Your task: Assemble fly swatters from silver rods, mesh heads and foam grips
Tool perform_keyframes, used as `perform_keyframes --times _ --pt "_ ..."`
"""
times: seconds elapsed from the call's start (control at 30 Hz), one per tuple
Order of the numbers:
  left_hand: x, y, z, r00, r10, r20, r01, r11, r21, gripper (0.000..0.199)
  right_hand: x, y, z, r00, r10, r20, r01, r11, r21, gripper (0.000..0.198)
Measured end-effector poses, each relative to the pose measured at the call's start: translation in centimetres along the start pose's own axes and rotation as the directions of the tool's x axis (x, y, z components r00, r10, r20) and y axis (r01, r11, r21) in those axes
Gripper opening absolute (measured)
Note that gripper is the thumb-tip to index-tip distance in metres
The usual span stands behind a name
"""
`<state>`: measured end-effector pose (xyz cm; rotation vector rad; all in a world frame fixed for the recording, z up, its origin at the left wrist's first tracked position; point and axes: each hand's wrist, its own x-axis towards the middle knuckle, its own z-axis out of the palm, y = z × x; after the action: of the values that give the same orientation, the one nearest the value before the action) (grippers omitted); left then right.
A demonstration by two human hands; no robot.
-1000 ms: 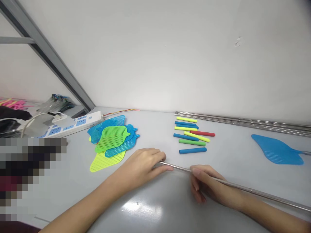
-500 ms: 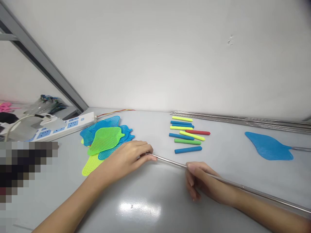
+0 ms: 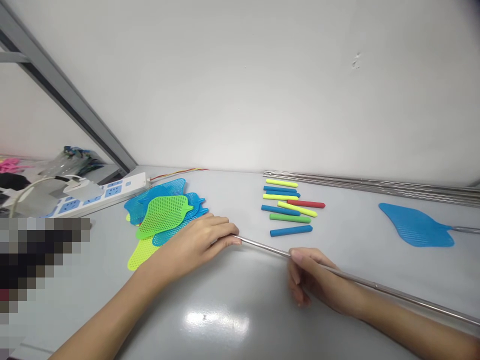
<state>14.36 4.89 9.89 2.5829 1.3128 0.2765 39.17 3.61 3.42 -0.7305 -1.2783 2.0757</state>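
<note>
A long thin metal rod (image 3: 405,295) slants across the table from between my hands to the right edge of the view. My left hand (image 3: 204,237) pinches its left end between thumb and fingers, which hide the tip. Farther along, my right hand (image 3: 315,277) grips the rod between thumb and forefinger, with the other fingers curled below. Beside my left hand lies a pile of perforated fly swatter heads, among them a green head (image 3: 165,215), a blue head (image 3: 172,187) and a yellow-green head (image 3: 140,254).
Several coloured plastic handle tubes, including a blue tube (image 3: 291,231), lie beyond my hands. Metal rods (image 3: 360,183) rest along the wall. At right is a blue swatter head (image 3: 416,225) on a metal shaft. A power strip (image 3: 120,189) with plugs stands at left.
My left hand's fingers have closed farther over the rod's left end. The rod and my right hand have hardly moved.
</note>
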Motion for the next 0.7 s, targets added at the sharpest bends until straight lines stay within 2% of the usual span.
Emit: perform_keyframes --times 0.27,0.43,0.57,0.7 --pt "0.0 0.8 0.7 0.997 0.08 -0.019 -0.079 0.996 0.03 0.025 0.1 0.5 -0.5 0.993 -0.011 0.118 0.007 0.999 0.041 0.05" --pt "0.2 0.8 1.4 0.992 0.117 0.037 -0.119 0.99 0.072 0.024 -0.3 0.3 -0.3 0.987 0.02 0.16 -0.004 0.995 -0.101 0.05" --pt "0.2 0.6 1.8 0.99 0.137 0.031 -0.139 0.986 0.093 0.026 -0.9 -0.6 0.2 0.986 0.06 0.158 -0.019 0.969 -0.245 0.047" --pt "0.1 0.8 1.8 0.989 0.145 0.015 -0.146 0.987 0.073 0.029 -1.0 -0.7 0.2 0.986 0.064 0.154 -0.031 0.978 -0.204 0.048"
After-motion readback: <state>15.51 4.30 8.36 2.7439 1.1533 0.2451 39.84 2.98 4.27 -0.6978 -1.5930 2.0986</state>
